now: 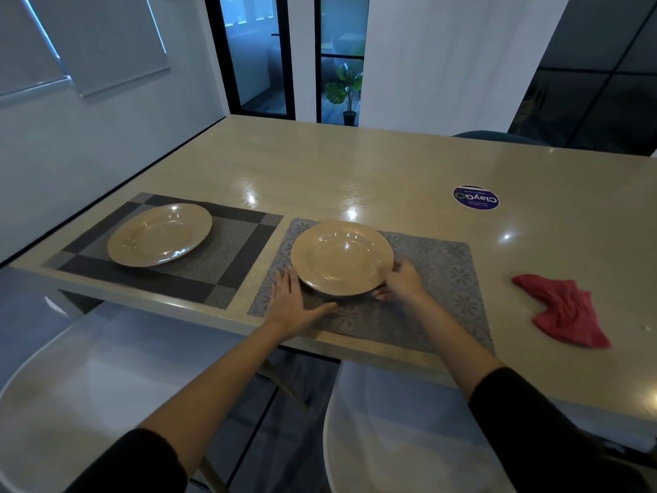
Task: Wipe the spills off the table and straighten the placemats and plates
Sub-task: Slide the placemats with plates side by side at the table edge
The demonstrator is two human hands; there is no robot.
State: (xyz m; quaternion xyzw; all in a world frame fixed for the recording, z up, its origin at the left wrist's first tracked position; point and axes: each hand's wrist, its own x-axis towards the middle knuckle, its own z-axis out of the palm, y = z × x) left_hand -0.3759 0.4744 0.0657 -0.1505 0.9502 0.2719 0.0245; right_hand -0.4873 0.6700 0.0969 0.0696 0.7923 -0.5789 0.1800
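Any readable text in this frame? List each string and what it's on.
"ClayGo": white letters, upside down from the camera, on the round dark-blue sticker stuck to the glossy beige table.
Smaller print lines above and below that word on the same sticker: too small and blurred to read.
Nothing else readable: plates, placemats and cloth carry no text.

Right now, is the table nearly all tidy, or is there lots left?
Nearly tidy. The red cloth lies put down, though I can't tell whether every spill is gone. The left plate sits on the striped placemat. The right hand grips the right plate while the left hand rests on the patterned placemat. That plate sits off-centre, still needing centring.
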